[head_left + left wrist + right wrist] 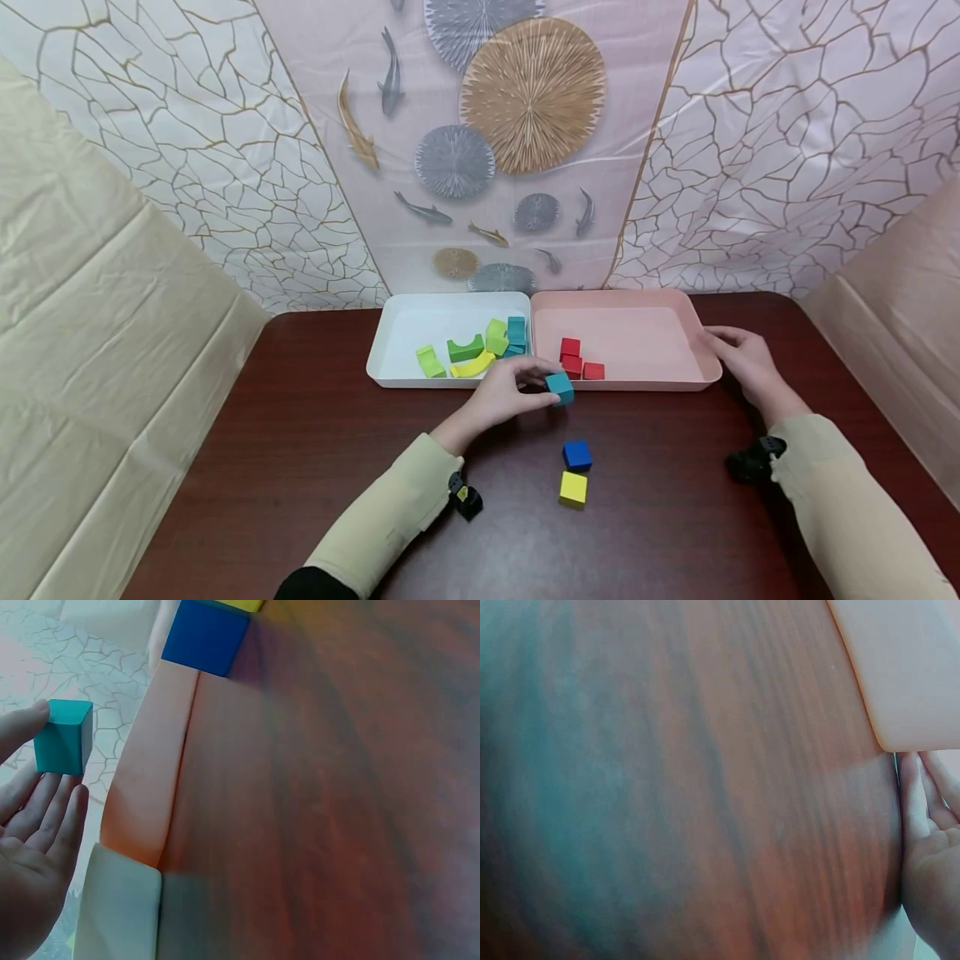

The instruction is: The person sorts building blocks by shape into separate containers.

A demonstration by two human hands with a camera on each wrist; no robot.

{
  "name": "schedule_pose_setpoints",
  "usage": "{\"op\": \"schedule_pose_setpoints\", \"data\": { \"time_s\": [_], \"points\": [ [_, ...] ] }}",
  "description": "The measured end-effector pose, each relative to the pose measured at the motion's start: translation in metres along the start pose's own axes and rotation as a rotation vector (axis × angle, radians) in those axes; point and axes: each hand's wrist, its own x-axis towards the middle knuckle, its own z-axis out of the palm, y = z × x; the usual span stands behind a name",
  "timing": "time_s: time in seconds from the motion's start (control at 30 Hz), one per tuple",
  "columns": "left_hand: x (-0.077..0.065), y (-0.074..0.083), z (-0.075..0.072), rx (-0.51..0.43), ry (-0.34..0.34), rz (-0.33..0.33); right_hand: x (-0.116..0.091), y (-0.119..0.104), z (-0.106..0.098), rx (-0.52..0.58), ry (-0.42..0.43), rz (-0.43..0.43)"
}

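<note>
Between thumb and fingers my left hand pinches a teal cube, held up near where the two trays meet. The left wrist view shows the same teal cube between the thumb and fingertips. My right hand touches the right edge of the pink tray; its fingers look fairly straight in the right wrist view. Several red blocks lie in the pink tray. The white tray holds green blocks, a yellow curved block and teal blocks.
On the dark wooden table a blue cube and a yellow cube stand close together in front of the trays. A patterned cloth hangs behind the table.
</note>
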Motion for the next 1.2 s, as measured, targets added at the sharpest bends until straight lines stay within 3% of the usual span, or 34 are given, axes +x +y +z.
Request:
{"op": "schedule_pose_setpoints", "data": {
  "time_s": [0.53,0.77,1.2],
  "points": [
    [0.029,0.011,-0.001,-0.075,0.09,-0.041,-0.002,-0.002,-0.001,0.013,-0.008,-0.005],
    [0.042,0.01,-0.001,-0.075,0.108,-0.031,-0.002,-0.001,-0.001,0.024,-0.006,-0.007],
    [0.06,0.013,0.005,-0.041,0.1,-0.075,-0.002,-0.001,0.0,0.047,-0.001,-0.019]
  ]
}}
